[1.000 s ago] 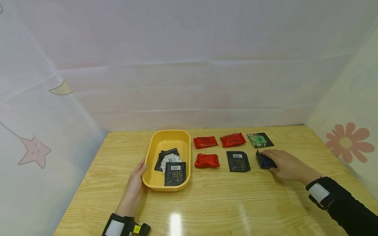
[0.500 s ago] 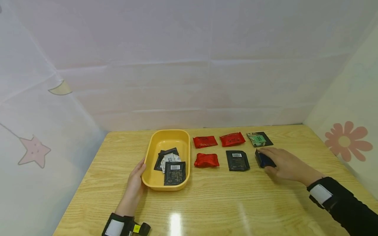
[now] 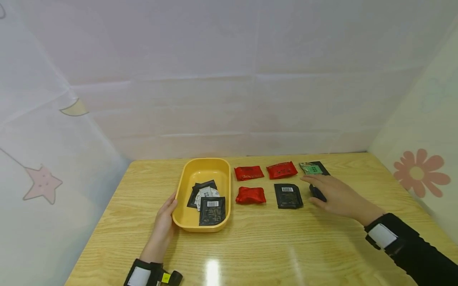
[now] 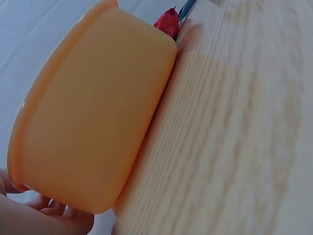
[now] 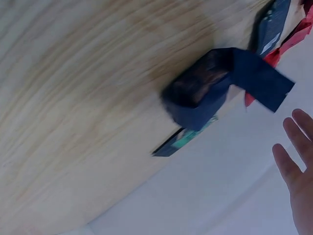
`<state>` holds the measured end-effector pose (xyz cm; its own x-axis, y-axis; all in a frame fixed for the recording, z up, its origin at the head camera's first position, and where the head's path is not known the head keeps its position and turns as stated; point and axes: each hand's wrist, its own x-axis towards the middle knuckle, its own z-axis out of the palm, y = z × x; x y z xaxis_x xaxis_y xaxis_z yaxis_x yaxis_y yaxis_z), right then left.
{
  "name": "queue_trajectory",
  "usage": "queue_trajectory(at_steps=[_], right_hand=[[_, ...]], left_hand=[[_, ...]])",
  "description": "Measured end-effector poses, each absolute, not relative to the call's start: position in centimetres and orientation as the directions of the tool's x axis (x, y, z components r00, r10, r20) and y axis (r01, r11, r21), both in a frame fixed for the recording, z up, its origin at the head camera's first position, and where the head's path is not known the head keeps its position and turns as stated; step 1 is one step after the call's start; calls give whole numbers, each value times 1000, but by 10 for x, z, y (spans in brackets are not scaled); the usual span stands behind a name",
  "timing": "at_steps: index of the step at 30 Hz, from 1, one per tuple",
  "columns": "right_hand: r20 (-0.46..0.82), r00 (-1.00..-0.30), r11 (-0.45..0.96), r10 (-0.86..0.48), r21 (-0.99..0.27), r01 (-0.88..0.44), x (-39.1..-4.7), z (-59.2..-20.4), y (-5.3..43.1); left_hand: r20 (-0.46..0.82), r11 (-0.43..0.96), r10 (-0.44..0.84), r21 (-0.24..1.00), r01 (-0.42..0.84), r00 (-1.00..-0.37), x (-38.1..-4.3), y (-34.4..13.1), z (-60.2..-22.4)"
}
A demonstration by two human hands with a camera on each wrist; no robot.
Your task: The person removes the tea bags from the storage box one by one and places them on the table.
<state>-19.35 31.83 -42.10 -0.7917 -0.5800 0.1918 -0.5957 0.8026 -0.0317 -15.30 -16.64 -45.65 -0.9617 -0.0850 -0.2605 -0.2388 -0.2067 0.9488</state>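
Observation:
My left hand (image 3: pixel 164 218) holds the near left side of a yellow plastic tray (image 3: pixel 181 214); its outer wall (image 4: pixel 98 103) fills much of the left wrist view. Black sachets (image 3: pixel 212 216) and a white one (image 3: pixel 205 192) lie in the tray. My right hand (image 3: pixel 338 198) hovers with extended fingers over a dark blue packet (image 3: pixel 317 193), partly hidden by the hand in the head view. In the right wrist view the crumpled packet (image 5: pixel 200 93) stands on the table with one flap sticking out, and the fingers (image 5: pixel 286 164) are apart from it.
Three red packets (image 3: pixel 250 195) lie right of the tray, two at the back and one nearer. A black sachet (image 3: pixel 288 196) with a barcode lies left of the blue packet. Behind it is a green and black sachet (image 3: pixel 312 168). A patterned cloth (image 3: pixel 250 115) backs the table.
My right hand has let go of the dark blue packet; its fingers have straightened and risen slightly toward the back left. My left hand and the tray have stayed put.

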Motion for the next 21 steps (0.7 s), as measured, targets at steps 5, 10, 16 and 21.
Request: queue_trajectory(at_steps=[5, 10, 16, 21], right_hand=[[254, -735, 760, -629, 1, -650, -195, -419, 298], [223, -730, 744, -646, -29, -667, -193, -414, 277], [211, -720, 725, -661, -69, -685, -192, -409, 260], [211, -706, 708, -676, -81, -702, -191, -416, 248]], left_hand=[[-264, -209, -88, 948, -241, -961, -153, -166, -457], [-268, -207, -84, 947, -247, -960, -154, -166, -456], [-273, -195, -85, 948, -253, -958, -154, -166, -455], [-274, -199, -94, 947, -252, -957, -153, -167, -456]])
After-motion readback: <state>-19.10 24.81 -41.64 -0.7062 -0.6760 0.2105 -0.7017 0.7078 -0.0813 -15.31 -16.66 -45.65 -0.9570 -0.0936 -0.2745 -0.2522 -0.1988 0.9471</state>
